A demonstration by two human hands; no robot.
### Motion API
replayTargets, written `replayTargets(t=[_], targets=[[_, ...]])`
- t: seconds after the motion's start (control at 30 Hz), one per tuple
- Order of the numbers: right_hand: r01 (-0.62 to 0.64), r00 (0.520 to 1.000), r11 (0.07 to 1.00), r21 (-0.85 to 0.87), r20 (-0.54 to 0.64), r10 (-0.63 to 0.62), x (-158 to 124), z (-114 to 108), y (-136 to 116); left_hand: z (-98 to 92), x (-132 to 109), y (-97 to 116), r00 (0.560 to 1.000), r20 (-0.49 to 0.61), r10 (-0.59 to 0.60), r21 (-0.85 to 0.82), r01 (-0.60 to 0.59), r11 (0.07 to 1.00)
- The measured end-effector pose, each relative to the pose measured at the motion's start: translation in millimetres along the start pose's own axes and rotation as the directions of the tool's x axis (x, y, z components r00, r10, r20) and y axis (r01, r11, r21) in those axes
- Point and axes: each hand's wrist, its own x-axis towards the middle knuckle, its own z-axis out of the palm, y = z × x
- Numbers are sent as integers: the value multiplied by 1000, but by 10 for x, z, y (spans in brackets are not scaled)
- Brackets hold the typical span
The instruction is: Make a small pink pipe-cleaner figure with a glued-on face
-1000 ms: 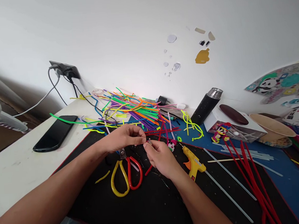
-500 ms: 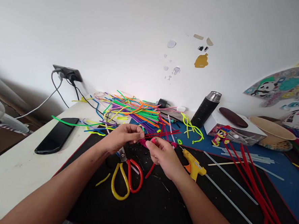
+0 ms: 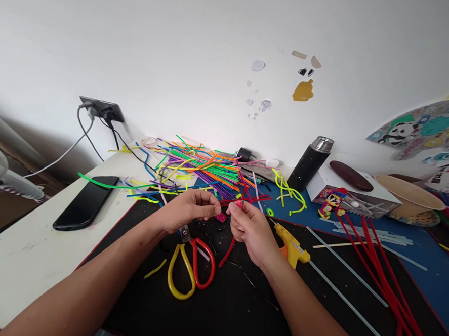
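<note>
My right hand [image 3: 249, 230] pinches a small pink-red piece [image 3: 240, 204] between thumb and fingers; much of it is covered, so its kind is unclear. Just left of it, my left hand [image 3: 196, 210] has thumb and forefinger pressed together, and what they hold, if anything, cannot be made out. A magenta piece [image 3: 220, 217] shows below the left fingertips. Scissors with one yellow and one red handle [image 3: 203, 264] lie on the black mat [image 3: 226, 315] under my hands. To the right of my right hand rests a yellow glue gun [image 3: 294, 246].
Behind my hands lies a heap of coloured pipe cleaners [image 3: 205, 166]. A phone [image 3: 85, 203] is at left. At right are a black flask [image 3: 310, 164], a small colourful figure [image 3: 332, 204], clear glue sticks [image 3: 346, 267] and red strips [image 3: 383, 275].
My right hand has shifted slightly right and up with the pink-red piece. The green tip seen at the left fingertips is no longer visible, and the left hand moved slightly right.
</note>
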Motion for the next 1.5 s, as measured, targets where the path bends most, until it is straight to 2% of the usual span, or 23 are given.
replayTargets(t=[0.17, 0.37, 0.63, 0.83, 1.23, 1.5], targets=[[-31, 999, 999, -17, 17, 31, 2, 10, 22, 11, -1, 15, 999, 32, -10, 5, 10, 1000], [15, 998, 1000, -8, -68, -15, 32, -44, 3, -12, 4, -29, 1000, 22, 1, -33, 0, 999], [54, 998, 997, -46, 19, -54, 3, -23, -11, -19, -1, -19, 999, 46, -2, -19, 2, 1000], [43, 999, 995, -86, 17, -41, 2, -25, -2, 0, -2, -19, 998, 65, -19, -16, 21, 1000], [37, 999, 998, -55, 25, -36, -6, -32, -11, -3, 22, -91, 1000, 6, -9, -105, 10, 994], [30, 999, 998, -57, 25, -29, -13, -31, -23, -15, 9, -52, 1000, -9, 5, -73, -6, 997]])
